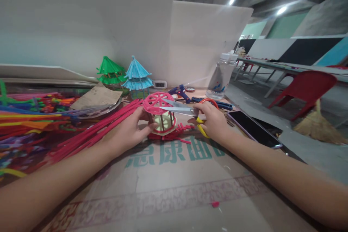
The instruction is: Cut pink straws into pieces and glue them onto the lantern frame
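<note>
My left hand [137,125] grips a small craft pavilion [164,121] by its left side. Its round top frame is pink with spokes, and brown posts join it to a pale base with a pink edge. In my right hand [213,121] is a pair of scissors [181,109] with yellow and orange handles. The blades are parted and point left, over the pink frame; whether they touch it I cannot tell. Short pink pieces [185,128] lie beside and beneath the pavilion. Long pink pipe cleaners [108,125] stretch out under my left forearm.
Green [110,70] and blue model pavilions [136,74] stand at the back. A glue gun [181,92], a water bottle [220,76] and a phone [252,129] are on the right. Colourful pipe cleaners [24,123] heap up on the left. Beyond the table are a red chair [310,88] and a broom [318,127].
</note>
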Action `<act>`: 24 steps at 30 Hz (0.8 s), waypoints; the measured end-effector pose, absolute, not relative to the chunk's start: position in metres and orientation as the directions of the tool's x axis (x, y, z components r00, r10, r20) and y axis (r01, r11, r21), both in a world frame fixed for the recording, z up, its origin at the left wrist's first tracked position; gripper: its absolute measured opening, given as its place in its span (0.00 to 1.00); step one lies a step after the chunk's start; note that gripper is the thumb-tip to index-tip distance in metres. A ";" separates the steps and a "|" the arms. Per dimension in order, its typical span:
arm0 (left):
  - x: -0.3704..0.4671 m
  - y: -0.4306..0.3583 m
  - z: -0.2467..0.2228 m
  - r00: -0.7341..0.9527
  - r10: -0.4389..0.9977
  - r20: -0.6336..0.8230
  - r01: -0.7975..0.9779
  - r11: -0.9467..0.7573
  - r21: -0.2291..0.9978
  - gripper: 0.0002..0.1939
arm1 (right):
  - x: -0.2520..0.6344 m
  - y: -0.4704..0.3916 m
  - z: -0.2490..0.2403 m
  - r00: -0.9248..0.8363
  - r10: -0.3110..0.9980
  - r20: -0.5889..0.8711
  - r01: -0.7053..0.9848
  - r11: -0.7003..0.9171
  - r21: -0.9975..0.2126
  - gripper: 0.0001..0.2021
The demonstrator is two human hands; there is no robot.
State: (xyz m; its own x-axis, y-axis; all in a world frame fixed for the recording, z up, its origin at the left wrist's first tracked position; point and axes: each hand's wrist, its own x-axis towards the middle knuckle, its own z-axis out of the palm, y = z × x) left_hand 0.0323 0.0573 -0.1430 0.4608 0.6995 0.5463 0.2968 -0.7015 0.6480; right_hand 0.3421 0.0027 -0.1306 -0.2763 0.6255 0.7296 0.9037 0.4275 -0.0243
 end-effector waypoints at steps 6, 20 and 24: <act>0.033 0.055 -0.141 0.487 0.701 0.522 0.286 -0.692 0.662 0.17 | 0.344 0.001 -0.128 -0.282 0.624 0.728 0.903 0.430 -0.019 0.19; 0.032 0.057 -0.142 0.420 0.722 0.551 0.324 -0.686 0.652 0.14 | 0.337 -0.002 -0.130 -0.214 0.714 0.666 0.868 0.452 -0.206 0.21; 0.032 0.060 -0.142 0.373 0.764 0.526 0.369 -0.642 0.672 0.14 | 0.334 -0.004 -0.127 -0.288 0.683 0.671 0.855 0.499 -0.140 0.18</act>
State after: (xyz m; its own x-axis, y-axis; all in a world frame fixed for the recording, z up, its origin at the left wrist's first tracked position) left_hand 0.0318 0.0600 -0.1425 0.3732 0.7644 0.5258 0.3686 -0.6422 0.6721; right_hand 0.3341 -0.0042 -0.1274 -0.2882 0.6830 0.6712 0.8555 0.4986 -0.1400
